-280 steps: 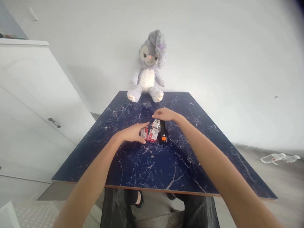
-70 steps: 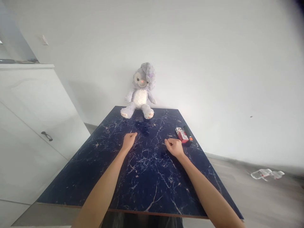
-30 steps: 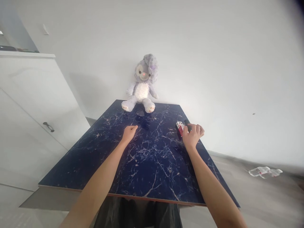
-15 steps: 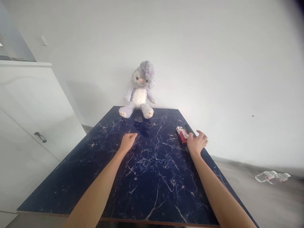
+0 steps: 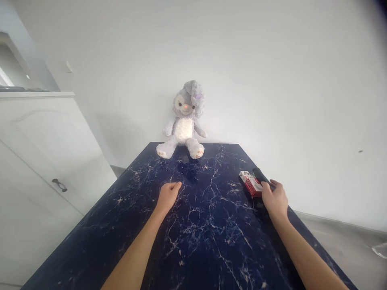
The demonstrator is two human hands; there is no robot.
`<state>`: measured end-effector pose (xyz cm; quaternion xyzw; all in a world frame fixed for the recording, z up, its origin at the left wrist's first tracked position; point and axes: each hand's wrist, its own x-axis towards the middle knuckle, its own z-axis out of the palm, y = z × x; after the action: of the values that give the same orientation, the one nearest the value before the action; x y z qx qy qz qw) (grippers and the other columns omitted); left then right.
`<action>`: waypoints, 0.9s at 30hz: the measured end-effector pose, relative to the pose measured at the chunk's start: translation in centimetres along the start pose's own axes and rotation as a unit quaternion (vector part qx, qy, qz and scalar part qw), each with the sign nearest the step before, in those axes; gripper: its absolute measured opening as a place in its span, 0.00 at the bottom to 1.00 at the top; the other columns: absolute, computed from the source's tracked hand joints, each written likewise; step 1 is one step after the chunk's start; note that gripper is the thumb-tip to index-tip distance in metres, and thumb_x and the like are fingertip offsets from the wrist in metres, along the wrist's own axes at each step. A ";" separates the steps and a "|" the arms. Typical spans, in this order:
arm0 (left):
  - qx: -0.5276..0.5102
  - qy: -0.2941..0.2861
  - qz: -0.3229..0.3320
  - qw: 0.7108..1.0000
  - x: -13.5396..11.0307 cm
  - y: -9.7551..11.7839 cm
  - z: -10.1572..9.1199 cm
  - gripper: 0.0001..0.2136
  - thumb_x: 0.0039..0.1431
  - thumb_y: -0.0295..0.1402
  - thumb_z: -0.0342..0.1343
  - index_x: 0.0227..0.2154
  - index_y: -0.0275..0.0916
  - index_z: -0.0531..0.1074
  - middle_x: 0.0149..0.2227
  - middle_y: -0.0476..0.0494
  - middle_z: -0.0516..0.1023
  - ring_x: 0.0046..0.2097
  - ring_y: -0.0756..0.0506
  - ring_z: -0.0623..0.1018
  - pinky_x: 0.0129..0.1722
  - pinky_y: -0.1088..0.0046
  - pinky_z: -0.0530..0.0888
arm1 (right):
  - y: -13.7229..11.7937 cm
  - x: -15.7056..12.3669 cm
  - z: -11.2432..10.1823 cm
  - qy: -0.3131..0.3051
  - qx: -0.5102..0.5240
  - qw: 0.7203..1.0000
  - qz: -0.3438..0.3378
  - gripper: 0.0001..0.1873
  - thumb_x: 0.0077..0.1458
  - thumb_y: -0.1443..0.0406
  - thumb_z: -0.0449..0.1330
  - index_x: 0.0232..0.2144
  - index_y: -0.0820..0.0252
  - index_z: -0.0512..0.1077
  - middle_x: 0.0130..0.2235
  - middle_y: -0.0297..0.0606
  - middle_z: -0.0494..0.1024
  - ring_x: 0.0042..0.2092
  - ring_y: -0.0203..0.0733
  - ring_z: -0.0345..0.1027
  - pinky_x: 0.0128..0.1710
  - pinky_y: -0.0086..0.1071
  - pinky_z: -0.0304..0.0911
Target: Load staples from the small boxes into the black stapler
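At the counter's (image 5: pixel 193 225) three-o'clock edge, the black stapler (image 5: pixel 259 176) is clasped by the right hand (image 5: pixel 274 199), beside red boxes (image 5: pixel 250 183). Judged rigid, light; best held mid-body. The left hand (image 5: pixel 168 196) rests loosely curled.

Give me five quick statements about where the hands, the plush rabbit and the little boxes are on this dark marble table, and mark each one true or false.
1. The right hand is closed on the black stapler near the table's right edge. True.
2. The left hand holds a red and white box. False: it rests as a loose fist on the bare table, holding nothing visible.
3. The plush rabbit sits at the far end of the table, against the wall. True.
4. The red and white boxes lie beside the left hand. False: they lie next to the stapler, by the right hand.
5. The rabbit lies face down. False: it sits upright.
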<state>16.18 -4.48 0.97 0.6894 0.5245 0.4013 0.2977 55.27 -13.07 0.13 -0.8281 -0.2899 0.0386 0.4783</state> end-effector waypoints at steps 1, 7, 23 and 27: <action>-0.005 0.000 -0.004 1.000 0.0 0.1 0.0 0.24 0.64 0.47 0.50 0.21 0.41 0.45 0.22 0.52 0.46 0.26 0.50 0.51 0.29 0.69 0.49 | 0.1 0.1 0.0 -0.002 -0.002 1.000 0.000 0.33 0.56 0.51 0.56 0.59 0.63 0.69 0.56 0.54 0.77 0.58 0.62 0.69 0.57 0.50 0.61; 0.007 0.000 -0.012 1.000 0.1 0.6 0.0 0.24 0.64 0.46 0.50 0.20 0.41 0.45 0.22 0.52 0.46 0.26 0.50 0.52 0.28 0.69 0.50 | -0.3 0.0 0.0 -0.020 -0.009 1.000 -0.003 0.33 0.57 0.50 0.55 0.59 0.62 0.69 0.55 0.53 0.77 0.56 0.61 0.70 0.55 0.48 0.62; 0.047 -0.005 0.002 0.999 -0.2 1.5 0.4 0.24 0.64 0.44 0.50 0.17 0.41 0.48 0.19 0.52 0.50 0.23 0.49 0.56 0.28 0.68 0.51 | -1.0 -0.2 0.5 -0.059 -0.081 0.995 -0.026 0.32 0.59 0.48 0.56 0.58 0.59 0.72 0.48 0.51 0.81 0.50 0.58 0.74 0.51 0.47 0.66; 0.038 0.015 0.017 0.999 -0.3 1.5 0.5 0.24 0.64 0.43 0.51 0.16 0.41 0.49 0.18 0.52 0.50 0.23 0.50 0.56 0.28 0.68 0.52 | -2.6 -3.0 1.4 -0.097 -0.063 0.991 -0.072 0.31 0.58 0.48 0.59 0.56 0.58 0.75 0.49 0.49 0.82 0.51 0.57 0.75 0.52 0.45 0.66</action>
<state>17.26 -5.14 1.90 0.7029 0.5320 0.3962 0.2569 51.16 -12.57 0.84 -0.8261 -0.3958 0.0659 0.3958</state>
